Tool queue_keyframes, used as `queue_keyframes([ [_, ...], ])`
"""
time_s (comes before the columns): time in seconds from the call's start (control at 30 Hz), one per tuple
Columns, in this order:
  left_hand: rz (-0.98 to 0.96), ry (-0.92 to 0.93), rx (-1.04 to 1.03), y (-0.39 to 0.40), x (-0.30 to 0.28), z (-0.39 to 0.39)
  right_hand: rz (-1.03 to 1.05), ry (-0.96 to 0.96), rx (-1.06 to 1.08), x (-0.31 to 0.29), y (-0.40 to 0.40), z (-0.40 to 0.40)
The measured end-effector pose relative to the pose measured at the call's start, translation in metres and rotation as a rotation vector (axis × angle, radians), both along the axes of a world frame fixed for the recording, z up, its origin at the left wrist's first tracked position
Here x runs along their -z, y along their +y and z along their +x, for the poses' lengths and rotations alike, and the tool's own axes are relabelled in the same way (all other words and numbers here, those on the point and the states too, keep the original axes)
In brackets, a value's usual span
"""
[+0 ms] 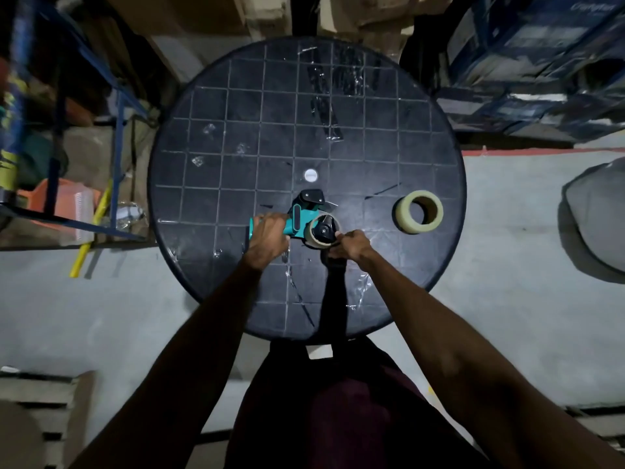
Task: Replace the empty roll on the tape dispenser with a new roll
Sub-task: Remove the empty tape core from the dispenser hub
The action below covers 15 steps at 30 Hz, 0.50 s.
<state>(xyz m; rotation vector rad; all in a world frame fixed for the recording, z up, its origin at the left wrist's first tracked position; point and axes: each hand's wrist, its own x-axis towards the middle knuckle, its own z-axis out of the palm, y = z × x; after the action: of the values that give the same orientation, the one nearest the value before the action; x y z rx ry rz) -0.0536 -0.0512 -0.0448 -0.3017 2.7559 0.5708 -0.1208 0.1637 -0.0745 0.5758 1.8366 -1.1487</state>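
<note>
A teal and black tape dispenser (pixel 302 218) lies near the middle of a round black table (pixel 236 123). My left hand (pixel 268 236) grips its teal handle. On its hub sits the empty cardboard roll (pixel 313 239), thin and tan. My right hand (pixel 350 245) pinches that roll's near right edge with its fingertips. A full roll of pale tape (pixel 418 211) stands apart on the table to the right, out of reach of either hand.
A small white cap (pixel 310 175) lies just beyond the dispenser. Scraps of clear tape stick to the tabletop. A blue metal rack (pixel 118 130) with boxes stands left, stacked cartons back right, a grey round object (pixel 595 225) on the floor right.
</note>
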Motion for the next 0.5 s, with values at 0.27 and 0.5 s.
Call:
queue_keyframes([
  [0.27, 0.023, 0.014, -0.013, -0.016, 0.027, -0.007, 0.143, 0.199, -0.133, -0.004, 0.001, -0.006],
  [0.5, 0.035, 0.051, -0.181, -0.011, 0.023, 0.014, 0.064, 0.365, -0.238, -0.008, -0.005, -0.012],
])
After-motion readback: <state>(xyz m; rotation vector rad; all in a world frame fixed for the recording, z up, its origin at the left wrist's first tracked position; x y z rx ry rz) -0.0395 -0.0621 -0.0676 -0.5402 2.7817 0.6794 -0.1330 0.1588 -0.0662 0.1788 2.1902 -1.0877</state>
